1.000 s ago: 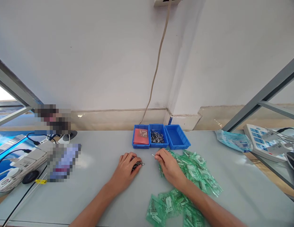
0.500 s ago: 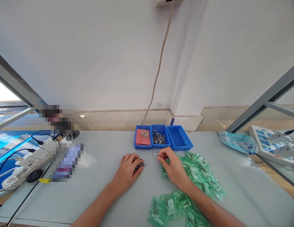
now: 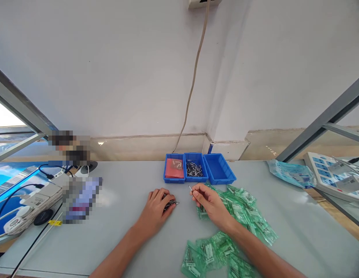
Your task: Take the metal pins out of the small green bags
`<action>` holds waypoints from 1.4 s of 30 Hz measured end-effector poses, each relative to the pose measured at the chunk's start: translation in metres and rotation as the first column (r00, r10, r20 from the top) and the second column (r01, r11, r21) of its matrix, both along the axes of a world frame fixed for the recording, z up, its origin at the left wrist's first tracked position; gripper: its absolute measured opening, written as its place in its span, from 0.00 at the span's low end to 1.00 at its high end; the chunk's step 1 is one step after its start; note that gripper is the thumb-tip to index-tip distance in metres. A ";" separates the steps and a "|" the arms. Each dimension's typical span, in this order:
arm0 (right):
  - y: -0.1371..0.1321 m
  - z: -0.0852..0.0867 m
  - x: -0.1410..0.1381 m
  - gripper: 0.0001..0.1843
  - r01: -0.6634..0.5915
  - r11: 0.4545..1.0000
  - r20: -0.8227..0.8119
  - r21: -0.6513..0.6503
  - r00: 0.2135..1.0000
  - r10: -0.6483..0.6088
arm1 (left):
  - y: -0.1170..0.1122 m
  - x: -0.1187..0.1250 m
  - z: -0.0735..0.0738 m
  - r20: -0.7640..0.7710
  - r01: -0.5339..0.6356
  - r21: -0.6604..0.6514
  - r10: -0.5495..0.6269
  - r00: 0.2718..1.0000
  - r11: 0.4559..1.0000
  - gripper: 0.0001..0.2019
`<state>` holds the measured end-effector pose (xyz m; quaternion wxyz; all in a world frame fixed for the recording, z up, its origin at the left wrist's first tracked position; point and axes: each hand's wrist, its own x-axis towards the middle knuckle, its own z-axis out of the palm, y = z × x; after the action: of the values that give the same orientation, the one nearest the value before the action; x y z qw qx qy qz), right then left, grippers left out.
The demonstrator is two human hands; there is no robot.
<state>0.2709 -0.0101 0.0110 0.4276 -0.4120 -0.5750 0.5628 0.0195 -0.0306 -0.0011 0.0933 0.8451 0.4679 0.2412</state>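
My left hand (image 3: 159,206) rests on the table with its fingers curled round a small bunch of dark and silvery metal pins (image 3: 170,204); part of the bunch is hidden under the palm. Between thumb and fingertips, my right hand (image 3: 206,199) pinches one slim metal pin (image 3: 190,188), its tip pointing up and left. Beyond the hands stands a blue bin of loose metal pins (image 3: 194,169). Green plastic bags (image 3: 240,208) with metal pieces and white labels lie under and right of my right forearm; more green bags (image 3: 208,253) lie nearer to me.
A blue bin with red bags (image 3: 174,170) and a blue bin (image 3: 219,170) flank the pin bin. At left are power strips (image 3: 31,204), cables and a blurred phone-like object (image 3: 83,200). A clear blue packet (image 3: 292,173) and a white socket strip (image 3: 331,175) lie right.
My right hand has turned slightly and its fingers have closed in more on the pin, which now points more upward. The left hand has stayed in place.
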 end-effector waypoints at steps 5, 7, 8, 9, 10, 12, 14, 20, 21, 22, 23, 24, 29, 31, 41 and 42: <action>-0.004 0.004 0.000 0.20 -0.041 0.991 -0.143 -0.130 0.989 0.022 | 0.000 0.000 0.000 0.001 -0.007 0.006 0.007 1.000 1.000 0.09; -0.005 0.004 -0.001 0.19 -0.055 0.986 -0.186 -0.159 0.982 0.025 | 0.000 0.000 -0.001 0.000 -0.009 0.007 0.009 1.000 1.000 0.08; -0.005 0.004 -0.001 0.19 -0.060 0.984 -0.202 -0.167 0.979 0.025 | 0.000 0.000 -0.001 0.000 -0.009 0.008 0.009 1.000 1.000 0.08; -0.005 0.003 -0.002 0.18 -0.063 0.983 -0.215 -0.174 0.976 0.025 | 0.000 0.000 -0.002 0.000 -0.009 0.009 0.009 1.000 1.000 0.08; -0.005 0.003 -0.002 0.18 -0.062 0.982 -0.224 -0.177 0.974 0.021 | 0.000 0.000 -0.002 0.000 -0.009 0.008 0.009 1.000 1.000 0.08; -0.004 0.004 -0.002 0.17 -0.039 0.985 -0.222 -0.170 0.975 0.000 | 0.000 0.000 -0.002 -0.002 -0.010 0.002 0.010 1.000 1.000 0.07; -0.004 0.006 -0.001 0.16 0.001 0.990 -0.190 -0.143 0.981 -0.028 | 0.000 0.000 -0.002 -0.002 -0.009 -0.005 0.009 1.000 1.000 0.07; -0.003 0.011 0.000 0.17 0.109 0.994 -0.024 -0.016 0.994 -0.109 | 0.000 0.000 -0.001 0.019 -0.006 0.009 0.006 1.000 1.000 0.08; -0.003 0.009 0.000 0.17 0.127 0.992 -0.007 0.006 0.992 -0.127 | 0.000 0.000 -0.001 0.024 -0.005 0.007 0.005 1.000 1.000 0.09; -0.002 0.007 -0.001 0.17 0.142 0.990 0.007 0.024 0.990 -0.142 | 0.000 0.000 -0.001 0.027 -0.003 0.003 0.003 1.000 1.000 0.09; -0.002 0.005 -0.001 0.17 0.150 0.988 0.020 0.039 0.988 -0.151 | 0.000 0.000 -0.001 0.029 -0.002 -0.003 0.002 1.000 1.000 0.09; -0.002 0.002 -0.002 0.17 0.153 0.987 0.031 0.050 0.987 -0.155 | 0.000 0.000 -0.001 0.029 0.000 -0.008 0.001 1.000 1.000 0.09; -0.002 -0.002 -0.002 0.16 0.128 0.990 0.047 0.051 0.990 -0.131 | 0.000 0.001 -0.002 0.025 -0.002 -0.011 0.002 1.000 1.000 0.07; -0.002 0.000 -0.002 0.17 0.115 0.993 0.034 0.019 0.993 -0.116 | 0.000 0.001 -0.001 0.021 0.003 -0.018 -0.003 1.000 1.000 0.07; -0.006 0.005 -0.004 0.17 -0.092 0.964 -0.313 -0.248 0.950 0.011 | 0.001 0.001 -0.001 0.013 0.002 -0.053 -0.002 1.000 0.999 0.05; -0.006 0.005 -0.003 0.17 -0.112 0.959 -0.341 -0.262 0.940 0.017 | 0.001 0.001 -0.001 0.013 0.002 -0.057 -0.001 1.000 0.998 0.05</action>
<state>0.2675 -0.0159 0.0160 0.4384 -0.3467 -0.4227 0.7134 0.0204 -0.0298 -0.0018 0.1204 0.8410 0.4733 0.2329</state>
